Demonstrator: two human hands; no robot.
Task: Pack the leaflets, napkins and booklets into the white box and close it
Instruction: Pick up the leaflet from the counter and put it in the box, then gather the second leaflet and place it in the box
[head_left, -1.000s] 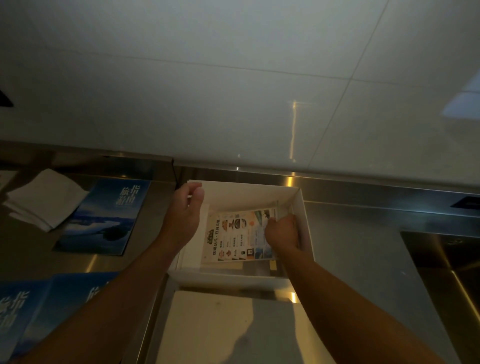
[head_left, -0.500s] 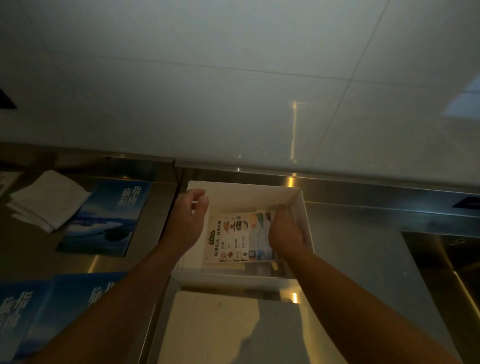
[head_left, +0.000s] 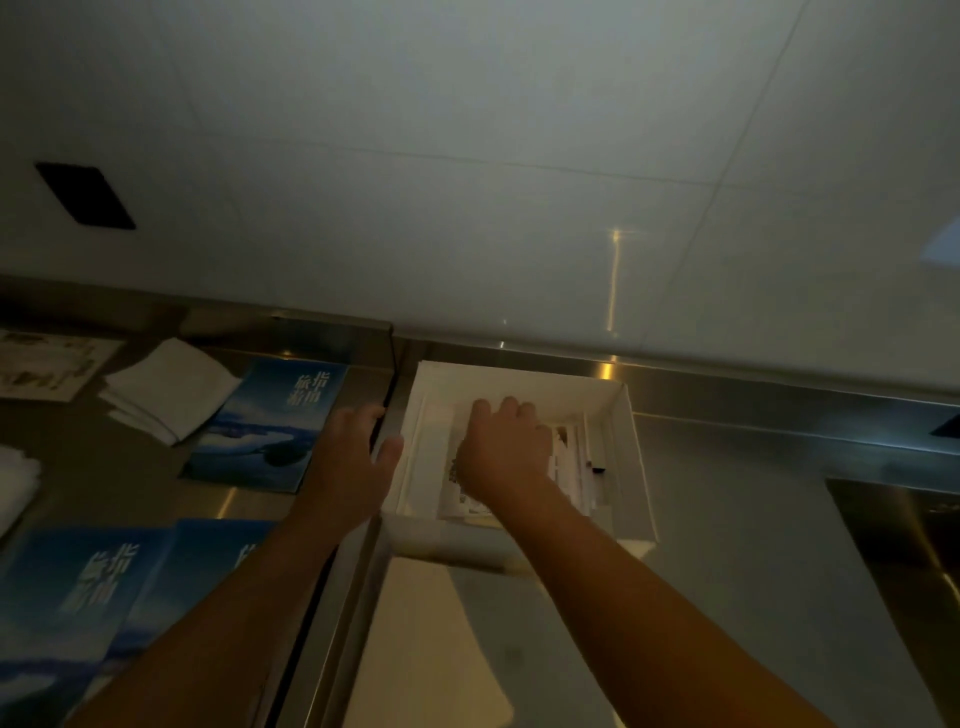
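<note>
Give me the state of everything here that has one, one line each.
white box, open on the counter
leaflet, flat in the box, mostly covered
right hand, inside the box over the leaflet, fingertips hidden
left hand, open, empty, beside the box's left wall
napkins, folded stack, unpacked on the counter
booklet, closed, flat, unpacked
two nearer booklets, closed, overlapping, unpacked

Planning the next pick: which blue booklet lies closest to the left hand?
The far booklet, beside the folded napkins: the left hand is at its right edge. The other two booklets overlap nearer the person.
</note>
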